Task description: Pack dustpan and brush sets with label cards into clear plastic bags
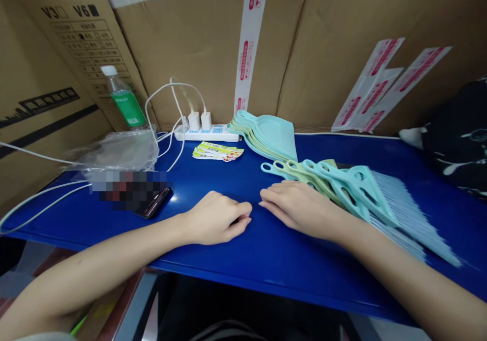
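My left hand (pixel 218 218) rests on the blue table with its fingers curled in, and nothing shows in it. Facing it across a narrow gap, my right hand (pixel 299 206) is also closed and appears to hold nothing. Just behind and beside my right hand lie several light blue and green hand brushes (pixel 371 191), fanned over one another with their bristles (pixel 414 219) toward the right. Part of their handles is hidden by that hand. Further back, a stack of blue and green dustpans (pixel 276 133) lies near the cardboard.
A white power strip (pixel 224 136) with plugged-in chargers stands at the back, before the cardboard wall (pixel 198 46). Yellow-green packets (pixel 216 151) lie in front of it. At left are a bottle (pixel 127 102), clear plastic (pixel 117 150), loose white cables and a black phone-like object (pixel 154 204).
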A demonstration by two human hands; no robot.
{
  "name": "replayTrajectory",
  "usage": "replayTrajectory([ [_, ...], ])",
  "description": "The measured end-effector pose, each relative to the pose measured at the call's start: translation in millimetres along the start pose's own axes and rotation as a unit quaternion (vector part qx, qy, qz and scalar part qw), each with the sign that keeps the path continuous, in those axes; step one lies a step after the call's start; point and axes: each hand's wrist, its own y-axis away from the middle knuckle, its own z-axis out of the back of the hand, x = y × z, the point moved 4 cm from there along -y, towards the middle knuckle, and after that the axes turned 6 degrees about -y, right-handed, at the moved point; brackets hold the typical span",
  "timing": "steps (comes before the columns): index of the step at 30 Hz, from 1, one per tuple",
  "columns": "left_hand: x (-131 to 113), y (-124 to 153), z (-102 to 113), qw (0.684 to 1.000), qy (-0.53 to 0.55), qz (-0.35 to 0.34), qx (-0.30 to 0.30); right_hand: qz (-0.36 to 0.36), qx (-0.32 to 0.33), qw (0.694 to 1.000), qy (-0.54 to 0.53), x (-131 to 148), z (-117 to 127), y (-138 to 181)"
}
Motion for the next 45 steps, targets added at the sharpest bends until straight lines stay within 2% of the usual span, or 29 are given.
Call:
replayTrajectory([
  [11,0.1,0.1,0.0,0.999,-0.036,0.002,0.025,-0.078,0.056,0.995,0.009,-7.8,0.9,-1.6],
  [15,-1.9,0.8,1.2,0.999,-0.029,-0.004,0.029,-0.091,0.055,0.994,-0.003,-7.0,3.0,-1.2],
  [25,2.2,1.6,1.3,1.000,-0.012,-0.005,0.027,-0.082,0.070,0.994,0.008,-8.6,-1.6,-1.7],
  [31,3.5,0.2,1.5,0.999,-0.004,-0.007,0.031,-0.072,0.055,0.996,0.020,-10.8,-4.4,-0.5],
  [36,2.1,1.1,1.9,0.999,-0.022,-0.009,0.033,-0.055,0.037,0.998,0.021,-10.0,-2.2,0.0],
  [45,2.1,1.3,2.2,0.996,-0.079,0.004,0.035,-0.069,0.040,0.996,0.031,-8.9,0.2,-1.5],
])
